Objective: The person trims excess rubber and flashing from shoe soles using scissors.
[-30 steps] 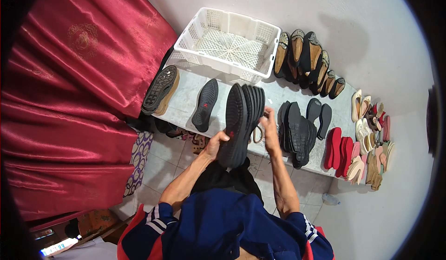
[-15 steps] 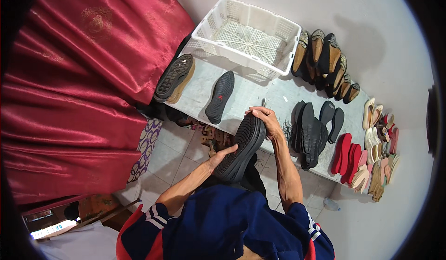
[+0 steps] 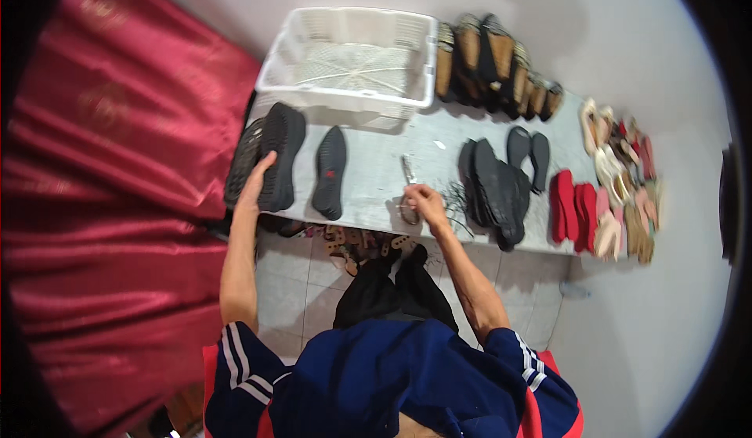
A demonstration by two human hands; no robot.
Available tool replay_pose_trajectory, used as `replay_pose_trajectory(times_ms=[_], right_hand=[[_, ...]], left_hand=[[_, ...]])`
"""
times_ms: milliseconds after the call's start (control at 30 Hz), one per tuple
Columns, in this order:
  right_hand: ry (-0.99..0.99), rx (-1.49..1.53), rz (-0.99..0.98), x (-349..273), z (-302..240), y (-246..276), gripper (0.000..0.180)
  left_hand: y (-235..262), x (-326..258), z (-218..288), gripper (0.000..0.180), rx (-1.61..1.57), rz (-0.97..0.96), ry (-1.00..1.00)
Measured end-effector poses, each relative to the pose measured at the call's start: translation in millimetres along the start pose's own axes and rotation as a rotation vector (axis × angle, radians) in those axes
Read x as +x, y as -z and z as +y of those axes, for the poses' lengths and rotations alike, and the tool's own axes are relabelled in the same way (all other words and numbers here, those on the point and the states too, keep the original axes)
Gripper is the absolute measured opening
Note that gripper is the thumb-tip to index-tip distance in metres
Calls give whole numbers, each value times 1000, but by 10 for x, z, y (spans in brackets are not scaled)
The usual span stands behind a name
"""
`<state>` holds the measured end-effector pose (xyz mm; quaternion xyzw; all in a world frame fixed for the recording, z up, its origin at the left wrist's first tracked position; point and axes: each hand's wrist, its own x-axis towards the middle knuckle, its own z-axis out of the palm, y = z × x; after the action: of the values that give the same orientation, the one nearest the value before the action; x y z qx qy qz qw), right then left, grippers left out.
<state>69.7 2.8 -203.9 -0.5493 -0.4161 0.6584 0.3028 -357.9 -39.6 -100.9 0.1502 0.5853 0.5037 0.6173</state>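
Observation:
My left hand point(image 3: 253, 187) grips a thick black shoe sole point(image 3: 283, 156) at the left end of the table, its thumb lying over the edge. Another dark ridged sole point(image 3: 246, 160) lies right against it, partly behind my fingers. A slim black sole point(image 3: 330, 173) with a small red mark rests just to the right. Near the table's front edge, my right hand point(image 3: 425, 205) has its fingers closed on a pair of scissors point(image 3: 408, 170), whose blades point away from me. Black trimmings point(image 3: 457, 200) lie beside that hand.
A white plastic basket point(image 3: 270, 87) stands at the back of the table point(image 3: 376, 156). Several patterned shoes point(image 3: 468, 46) lean by the wall. Black soles point(image 3: 501, 191), red soles point(image 3: 562, 207) and pale shoes point(image 3: 611, 173) line the right. Red cloth point(image 3: 125, 203) hangs at the left.
My left hand has carried the thick black sole from in front of me to the table's left end. My right hand has left it and moved onto the scissors.

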Motion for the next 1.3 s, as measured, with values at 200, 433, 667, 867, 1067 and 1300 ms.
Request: replay_pose_trajectory(times_ms=[200, 433, 667, 867, 1067, 1300], right_hand=[[288, -550, 312, -325, 318, 121, 32], [311, -869, 352, -379, 267, 69, 51], [157, -784, 249, -255, 152, 157, 56], [126, -445, 241, -649, -103, 210, 56], [149, -445, 306, -931, 134, 480, 51], [201, -430, 264, -1048, 25, 350, 50]], left_hand=[[65, 579, -453, 86, 412, 117, 96], [199, 810, -391, 87, 868, 169, 77], [-952, 406, -462, 67, 1566, 756, -760], [-441, 695, -970, 56, 1602, 547, -509], [-453, 554, -931, 36, 1322, 554, -937], [-666, 632, -855, 30, 1482, 516, -742]])
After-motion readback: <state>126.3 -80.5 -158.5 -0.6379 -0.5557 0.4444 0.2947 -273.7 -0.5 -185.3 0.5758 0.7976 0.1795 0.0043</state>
